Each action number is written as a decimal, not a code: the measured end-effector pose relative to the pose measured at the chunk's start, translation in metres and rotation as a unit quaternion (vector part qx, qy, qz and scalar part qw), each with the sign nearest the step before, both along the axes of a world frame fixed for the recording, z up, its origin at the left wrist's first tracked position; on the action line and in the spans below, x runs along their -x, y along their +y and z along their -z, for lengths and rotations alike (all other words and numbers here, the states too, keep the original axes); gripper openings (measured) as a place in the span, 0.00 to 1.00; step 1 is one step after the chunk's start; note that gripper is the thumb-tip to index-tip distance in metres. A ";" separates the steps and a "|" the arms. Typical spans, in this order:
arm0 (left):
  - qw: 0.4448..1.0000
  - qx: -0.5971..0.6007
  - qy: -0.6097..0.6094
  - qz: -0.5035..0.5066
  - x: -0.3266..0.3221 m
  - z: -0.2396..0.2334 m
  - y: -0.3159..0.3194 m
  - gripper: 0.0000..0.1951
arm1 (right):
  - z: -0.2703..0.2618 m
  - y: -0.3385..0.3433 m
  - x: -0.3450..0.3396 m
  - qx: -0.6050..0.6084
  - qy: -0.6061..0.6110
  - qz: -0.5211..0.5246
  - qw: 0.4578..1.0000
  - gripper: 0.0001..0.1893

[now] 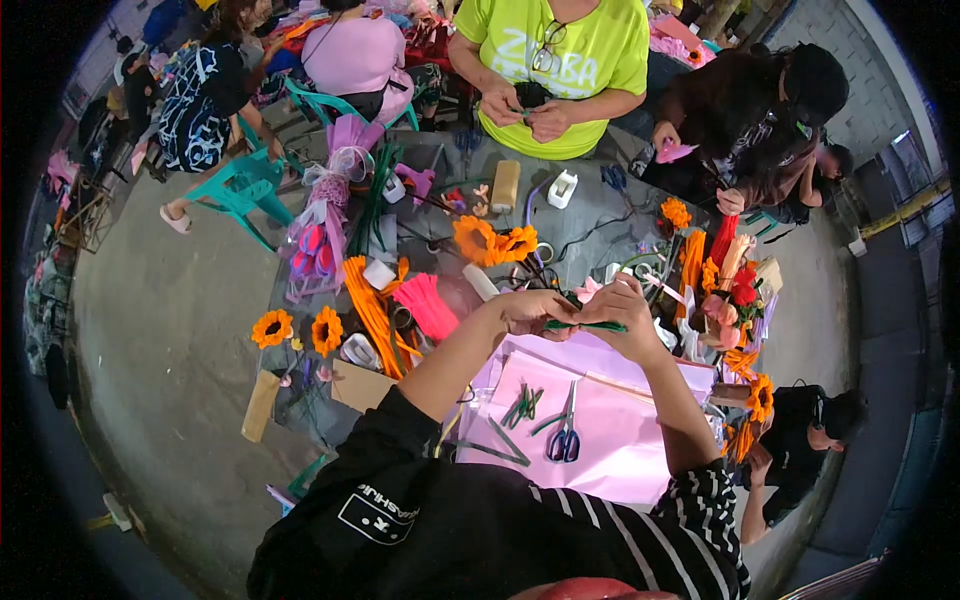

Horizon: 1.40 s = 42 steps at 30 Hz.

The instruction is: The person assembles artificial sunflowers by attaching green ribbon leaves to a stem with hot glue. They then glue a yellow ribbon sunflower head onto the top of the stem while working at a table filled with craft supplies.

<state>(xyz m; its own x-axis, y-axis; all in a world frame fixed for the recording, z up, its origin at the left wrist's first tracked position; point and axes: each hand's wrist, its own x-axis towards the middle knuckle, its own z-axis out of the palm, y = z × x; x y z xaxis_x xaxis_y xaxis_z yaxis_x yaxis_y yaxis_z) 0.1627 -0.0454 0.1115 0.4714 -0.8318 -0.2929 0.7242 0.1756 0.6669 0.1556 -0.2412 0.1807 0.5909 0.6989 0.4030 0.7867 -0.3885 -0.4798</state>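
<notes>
My left hand [534,310] and my right hand [619,311] meet above the near side of the table. Between their fingers is a folded piece of dark green chenille stem [606,327], which both hands grip; part of it is hidden by the fingers. Below them lie sheets of pink wrapping paper [615,427]. On that paper rest scissors with dark blue handles [563,445], points away from me. Several short cut green stem pieces [523,406] lie left of the scissors, and a flat dark green strip [510,442] bends nearby.
Orange chenille stems [367,311], a hot pink bundle [427,306] and orange flowers [480,240] crowd the grey table. At right stand red and pink flowers [742,292]. A white tape dispenser [562,189] sits farther off. A person in a lime shirt [555,45] works opposite.
</notes>
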 end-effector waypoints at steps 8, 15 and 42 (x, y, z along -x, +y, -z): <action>0.998 -0.040 -0.045 -0.027 -0.003 -0.001 -0.003 0.11 | -0.004 -0.003 -0.005 0.023 -0.004 0.041 0.999 0.09; 0.991 -0.065 -0.110 -0.048 -0.007 -0.002 -0.005 0.09 | -0.003 -0.004 -0.006 0.029 0.026 0.068 0.997 0.09; 0.989 -0.079 -0.109 -0.054 0.001 0.000 0.020 0.11 | 0.025 0.018 -0.008 -0.088 0.105 0.072 0.988 0.09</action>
<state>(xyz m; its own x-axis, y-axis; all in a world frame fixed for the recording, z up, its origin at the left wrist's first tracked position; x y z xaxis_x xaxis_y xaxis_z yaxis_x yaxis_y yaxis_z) 0.1615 -0.0255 0.1111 0.6218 -0.7250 -0.2962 0.5424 0.1259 0.8306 0.1638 -0.2231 0.1554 0.7630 0.5310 0.3685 0.6046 -0.3849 -0.6973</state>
